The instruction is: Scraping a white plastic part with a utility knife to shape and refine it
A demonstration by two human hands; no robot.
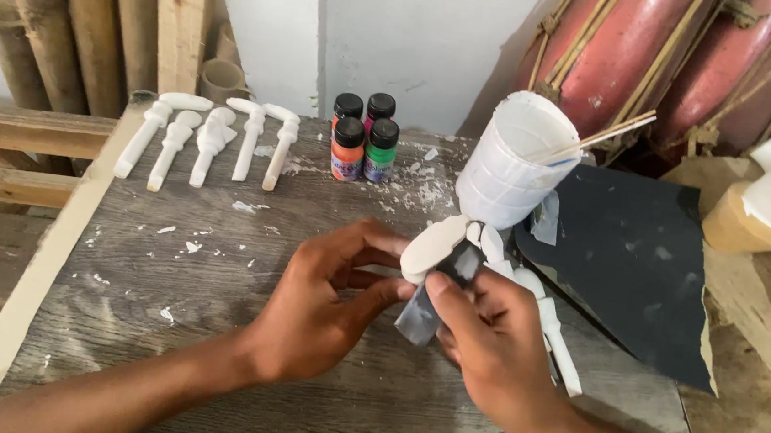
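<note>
— Where the two hands meet at the middle of the frame, what sits between them?

— A white carved piece (434,246) with a rounded head, held just above the desk (216,267). The left hand (323,308) pinches that head from the left, fingers curled round it. The right hand (490,344) presses a folded strip of grey sandpaper (434,298) against its underside with the thumb.

— And its long axis?

— It seems to slant from the head at centre down toward the lower right, where a white stem (559,340) shows past the right hand — I cannot tell whether that is the same piece. Both hands are touching the piece, neither nearer.

— Outward from there?

— Just behind, a white ribbed cup (513,162) holding thin sticks (598,137); to its right a dark sheet (629,263). At upper centre, four small black-capped paint bottles (364,137) — orange, green, pink and one more. Upper left, five white carved pieces in a row (213,139).
</note>
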